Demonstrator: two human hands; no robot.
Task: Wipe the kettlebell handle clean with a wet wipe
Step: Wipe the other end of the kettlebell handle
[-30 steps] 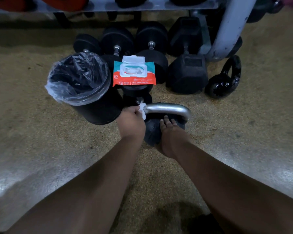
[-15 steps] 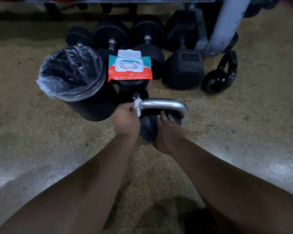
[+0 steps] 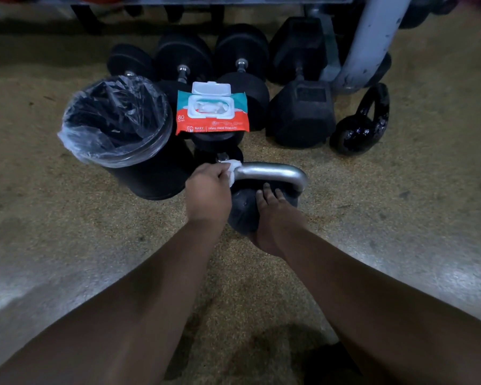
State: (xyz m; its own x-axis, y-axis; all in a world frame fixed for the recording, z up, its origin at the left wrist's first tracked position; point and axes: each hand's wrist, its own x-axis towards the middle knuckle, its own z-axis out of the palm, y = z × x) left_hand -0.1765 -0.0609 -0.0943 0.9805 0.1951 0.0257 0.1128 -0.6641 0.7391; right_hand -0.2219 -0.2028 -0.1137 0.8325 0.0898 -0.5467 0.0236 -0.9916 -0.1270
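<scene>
The kettlebell [image 3: 243,215] stands on the floor [image 3: 67,223] in the middle of the view, its black ball low and its silver handle [image 3: 270,173] arching across the top. The left hand [image 3: 208,190] reaches in from the lower left on a nearly straight forearm, knuckles up, fingers curled tight around a white wet wipe [image 3: 232,168] that is bunched against the left end of the handle, where the bar bends down toward the ball. The right hand [image 3: 275,220] comes in from the lower right and lies flat on the near side of the ball, fingers straight and close together, their tips just under the handle's bar, holding nothing. Just left of the kettlebell, touching or nearly so, stands a black bin [image 3: 150,182] lined with a clear bag. Behind the kettlebell a pack of wipes [image 3: 211,118] with its white lid flipped up rests on a dumbbell, one of a row of black dumbbells [image 3: 300,115] lying on the floor. A second, glossy black kettlebell [image 3: 356,134] lies at the right end of that row, beside a grey rack post [image 3: 370,37].
</scene>
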